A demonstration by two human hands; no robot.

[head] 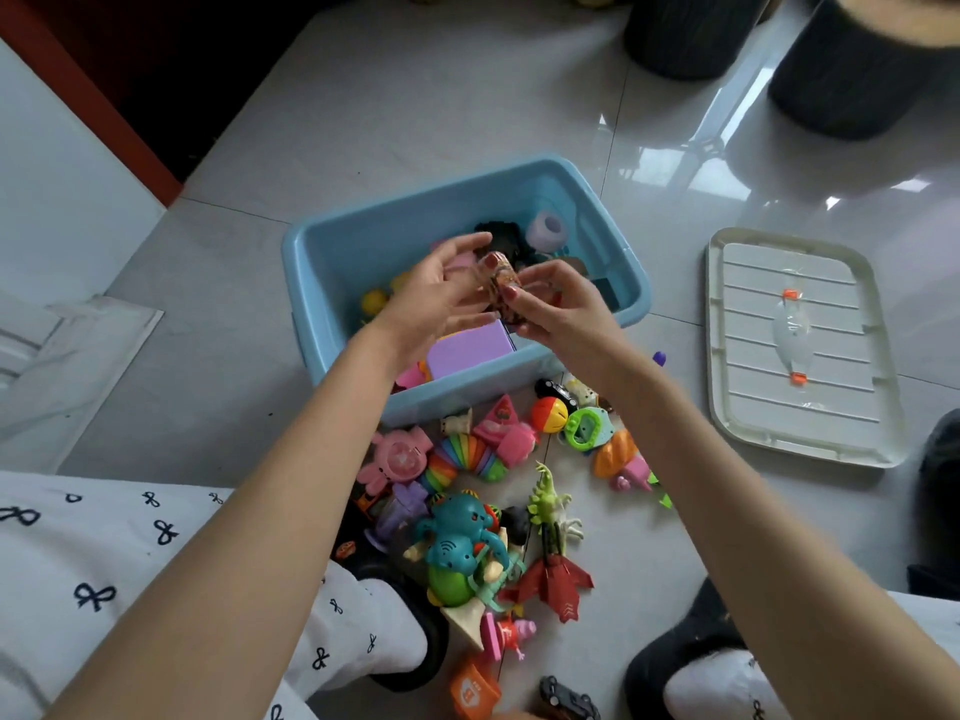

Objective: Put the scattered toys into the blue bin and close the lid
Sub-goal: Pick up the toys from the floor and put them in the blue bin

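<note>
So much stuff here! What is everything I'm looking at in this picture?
bin: one, blue, open, on the floor, some toys inside
lid: one, cream, flat on the floor right of the bin
scattered toys: many, mixed colours, piled on the floor before the bin
patterned toy: one, orange-brown, held over the bin
dark stools: two, far right
left hand: holds the patterned toy
right hand: pinches the same toy

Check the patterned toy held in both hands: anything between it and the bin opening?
Nothing visible. The left hand and right hand hold the patterned toy directly over the open blue bin. The lid lies on the floor to the right, apart from the bin. Toys already inside sit low, below the rim.
</note>
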